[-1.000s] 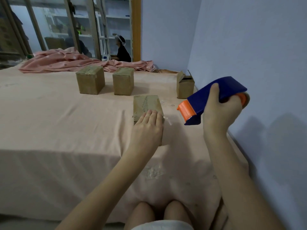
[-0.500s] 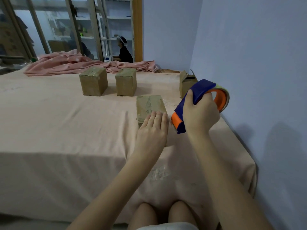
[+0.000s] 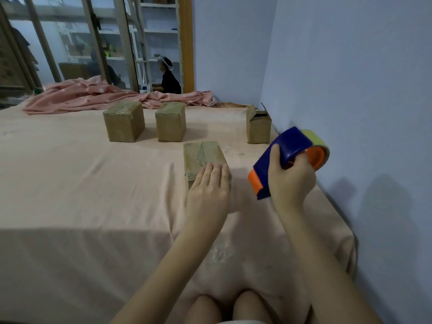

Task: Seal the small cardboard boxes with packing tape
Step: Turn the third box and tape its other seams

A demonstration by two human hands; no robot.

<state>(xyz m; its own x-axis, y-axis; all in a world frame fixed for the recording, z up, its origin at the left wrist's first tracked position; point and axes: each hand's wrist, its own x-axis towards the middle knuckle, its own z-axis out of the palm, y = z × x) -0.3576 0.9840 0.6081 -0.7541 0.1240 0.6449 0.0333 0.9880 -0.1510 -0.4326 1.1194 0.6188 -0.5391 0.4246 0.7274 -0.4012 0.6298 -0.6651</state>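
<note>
1. Pressing down flat, the left hand [image 3: 208, 190] lies on the near end of the box being taped [image 3: 203, 157], just below the middle of the frame. Its fingers [image 3: 216, 171] are straight and close together on the top of the box.
2. The right hand [image 3: 291, 181] is curled around the tape dispenser [image 3: 284, 157], right of the middle. The thumb lies on the blue cover and the other fingers wrap under it.
3. The dispenser is blue with an orange tip. The tip points down and left, near the right side of the box but not touching it. A yellow-green roll of tape [image 3: 314, 142] sits at its far end, close to the wall [image 3: 350, 90].
4. Two closed boxes stand side by side farther back, a left one [image 3: 124, 121] and a right one [image 3: 170, 121], with a small gap between them.
5. An open box [image 3: 258, 125] with its flaps up stands at the right, almost at the wall.
6. All the boxes sit on a table with a pink cloth [image 3: 81, 174]. Its left half is wide, bare cloth with lots of room. On the right, the strip between the taped box and the wall is narrow.
7. The cloth hangs over the near edge of the table, low in the frame. The person's knees [image 3: 224, 307] show just under it.
8. A crumpled pink sheet [image 3: 93, 97] lies along the far edge, at the upper left.
9. Behind it, another person [image 3: 168, 78] sits by some shelves.
</note>
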